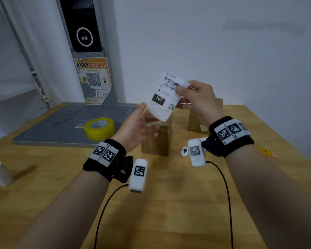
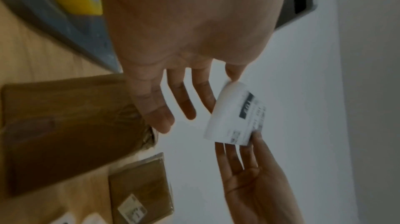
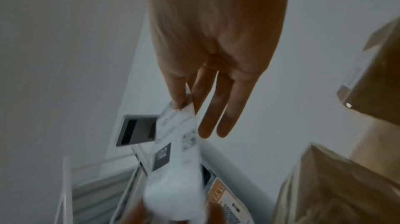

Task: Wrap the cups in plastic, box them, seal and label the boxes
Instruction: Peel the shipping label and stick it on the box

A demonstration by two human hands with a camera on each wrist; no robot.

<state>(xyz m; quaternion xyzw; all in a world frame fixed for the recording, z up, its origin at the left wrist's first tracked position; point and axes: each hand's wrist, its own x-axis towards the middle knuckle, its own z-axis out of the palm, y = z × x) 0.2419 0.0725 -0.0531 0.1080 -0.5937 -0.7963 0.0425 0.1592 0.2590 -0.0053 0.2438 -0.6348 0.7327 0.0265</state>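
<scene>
Shipping label (image 1: 166, 97) held mid-frame above taped box (image 1: 157, 139): right hand (image 1: 198, 99) pinches its top corner, left hand (image 1: 136, 126) open at lower edge. Peel backing, center it, smooth flat.

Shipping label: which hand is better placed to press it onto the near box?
Right, probably. The right hand already pinches the shipping label above the near box; the left hand is open beside its lower edge.
</scene>
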